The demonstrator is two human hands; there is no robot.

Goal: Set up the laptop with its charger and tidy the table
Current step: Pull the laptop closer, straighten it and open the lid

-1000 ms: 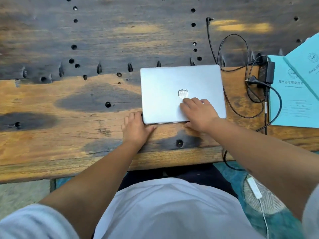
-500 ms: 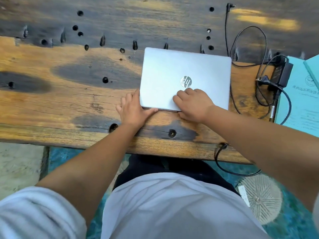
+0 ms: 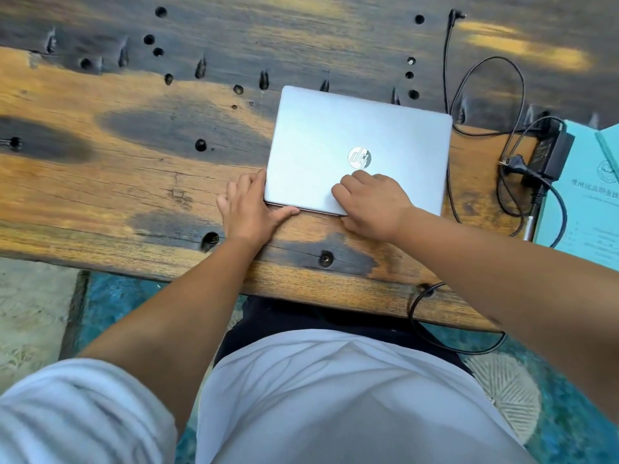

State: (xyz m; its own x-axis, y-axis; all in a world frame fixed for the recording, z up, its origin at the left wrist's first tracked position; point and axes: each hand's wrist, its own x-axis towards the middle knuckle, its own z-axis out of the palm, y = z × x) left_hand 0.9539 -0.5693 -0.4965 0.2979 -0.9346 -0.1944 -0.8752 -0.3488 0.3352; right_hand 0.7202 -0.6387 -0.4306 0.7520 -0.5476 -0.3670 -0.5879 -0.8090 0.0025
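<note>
Your left hand (image 3: 249, 209) and right hand (image 3: 371, 202) still press flat, grips apart, on the closed laptop (image 3: 360, 142); the charger (image 3: 552, 152) waits unplugged at 3 o'clock.

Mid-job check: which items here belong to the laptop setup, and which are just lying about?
Job items:
closed laptop, under both hands
charger brick
charger cable, plug tip lying loose

Lying about:
blue papers, right edge of table

wooden table (image 3: 140, 182), old, dark patches, round holes | closed silver laptop (image 3: 355, 128) flat near the front edge | black charger (image 3: 552, 152) with looped cable beside it | blue papers (image 3: 582, 209) at the right edge
</note>
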